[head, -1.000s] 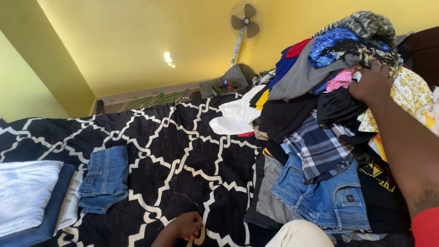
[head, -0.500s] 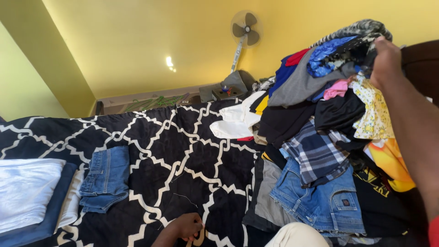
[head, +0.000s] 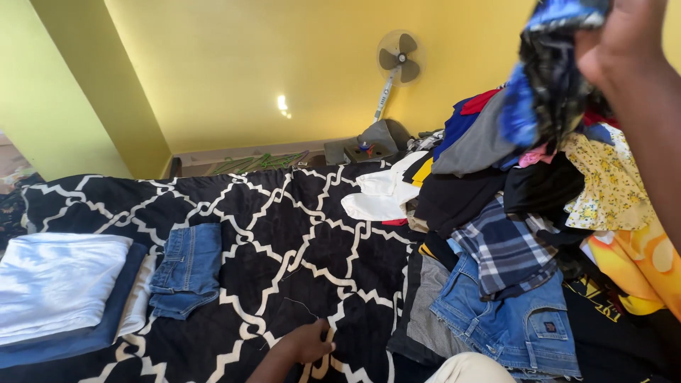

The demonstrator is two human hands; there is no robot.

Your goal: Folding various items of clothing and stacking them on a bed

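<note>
My right hand (head: 626, 44) is raised at the top right, gripping a blue and black patterned garment (head: 545, 78) lifted above a tall heap of mixed clothes (head: 511, 213). The heap holds a plaid shirt (head: 505, 250), denim shorts (head: 511, 319), a yellow floral piece (head: 611, 186) and a white top (head: 379, 195). My left hand (head: 306, 344) rests fingers-down on the black and white patterned bedspread (head: 284, 234) near the bottom edge, holding nothing.
Folded blue jeans (head: 186, 271) lie on the left of the bed beside a stack of folded white and navy cloth (head: 57, 291). A standing fan (head: 397, 60) is against the yellow wall, with hangers (head: 248, 163) on the floor behind the bed.
My right hand has risen from the top of the heap, pulling the blue and black garment up with it. The left hand has stayed on the bedspread.
</note>
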